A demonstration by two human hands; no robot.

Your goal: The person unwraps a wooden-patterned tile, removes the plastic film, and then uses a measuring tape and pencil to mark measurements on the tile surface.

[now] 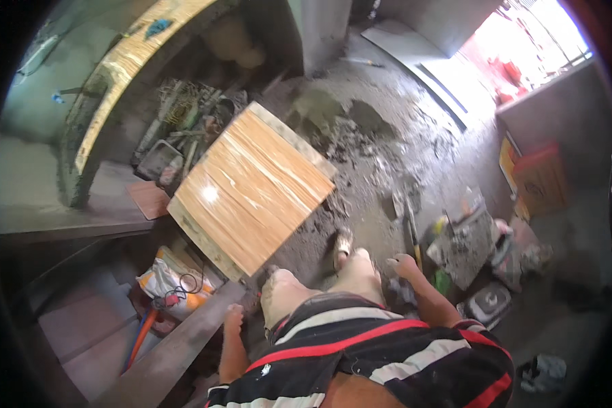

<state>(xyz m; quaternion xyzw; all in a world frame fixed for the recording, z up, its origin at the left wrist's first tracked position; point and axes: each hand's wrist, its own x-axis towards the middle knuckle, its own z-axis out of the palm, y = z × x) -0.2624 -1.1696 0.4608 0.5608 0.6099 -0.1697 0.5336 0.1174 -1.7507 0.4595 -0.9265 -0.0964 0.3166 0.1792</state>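
Observation:
My left hand (234, 316) hangs beside a dusty grey ledge, its fingers curled in with nothing visible in them. On the other side, my right hand (404, 266) is held out past my knee; its fingers are loosely bent and somewhat apart, and it appears to hold nothing. Ahead of my legs, to the left, a glossy wood-grain tile (258, 187) lies on a larger, stained board (289, 136) whose edges show on two sides. Neither hand touches the tile. Near my right hand, a long-handled tool (413, 234) lies on the floor.
Wet mortar (370, 122) and rubble cover the floor ahead. At right are a grey-crusted slab (462, 248), plastic bags and a red-orange box (540, 178). A white and orange sack (180, 285) sits at left. Behind the tile, a curved wood-patterned counter (119, 64) arches over clutter.

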